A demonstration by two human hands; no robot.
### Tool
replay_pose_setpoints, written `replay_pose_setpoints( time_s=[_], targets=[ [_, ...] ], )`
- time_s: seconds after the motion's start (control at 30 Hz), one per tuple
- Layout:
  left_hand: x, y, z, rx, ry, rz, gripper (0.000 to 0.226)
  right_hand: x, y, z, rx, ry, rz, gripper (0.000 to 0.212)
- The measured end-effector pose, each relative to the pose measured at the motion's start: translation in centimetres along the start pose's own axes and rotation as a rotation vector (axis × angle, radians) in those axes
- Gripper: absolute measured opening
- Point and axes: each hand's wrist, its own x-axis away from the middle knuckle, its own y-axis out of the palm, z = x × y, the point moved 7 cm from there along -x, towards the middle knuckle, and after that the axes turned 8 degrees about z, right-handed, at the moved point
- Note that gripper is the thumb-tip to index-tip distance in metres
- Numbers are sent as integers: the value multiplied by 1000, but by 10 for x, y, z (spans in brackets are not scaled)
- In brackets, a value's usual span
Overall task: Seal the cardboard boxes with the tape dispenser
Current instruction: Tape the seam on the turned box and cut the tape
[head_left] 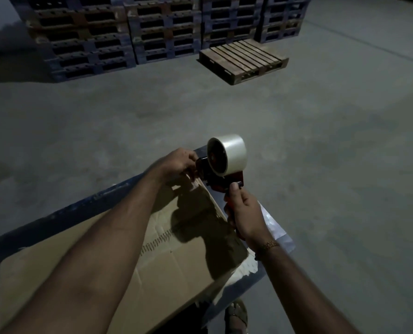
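A brown cardboard box (pixel 118 256) lies in front of me on a dark blue surface (pixel 63 213), its top flaps closed. Over its far right corner I hold a red and black tape dispenser (pixel 221 179) carrying a roll of clear tape (pixel 232 153). My right hand (pixel 247 213) is wrapped around the dispenser's handle, thumb up near the frame. My left hand (pixel 180 162) pinches at the dispenser's front end, where the tape's loose end (pixel 193 182) hangs by the box's corner. Both forearms cast a dark shadow on the cardboard.
Tall stacks of blue pallets (pixel 128 32) line the far wall. One wooden pallet (pixel 242 60) lies flat on the grey concrete floor (pixel 333 153) ahead. A clear plastic sheet (pixel 275 227) sticks out beside the box at right. My sandalled foot (pixel 236 317) shows at the bottom.
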Motion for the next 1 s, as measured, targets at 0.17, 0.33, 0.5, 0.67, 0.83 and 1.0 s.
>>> replay_pose_setpoints(
  time_s=[0.17, 0.33, 0.5, 0.67, 0.83, 1.0],
  targets=[
    [-14, -17, -21, 25, -49, 44, 14, 3, -1, 12, 79, -2, 2, 44],
    [-19, -12, -28, 1, 27, 44, 16, 6, 1, 28, 151, 55, 24, 40],
    [-28, -13, -40, -129, 57, 103, 20, 0, 3, 24, 146, 81, 18, 40],
    [-35, -16, -42, -204, 68, 169, 19, -6, 8, 24, 149, 79, 19, 42],
    [-40, -19, -48, -402, 122, 196, 18, -9, 12, 28, 191, 95, 7, 44],
    [-40, -17, -53, -379, 123, 190, 20, -9, 11, 33, 210, 109, 27, 47]
  ],
)
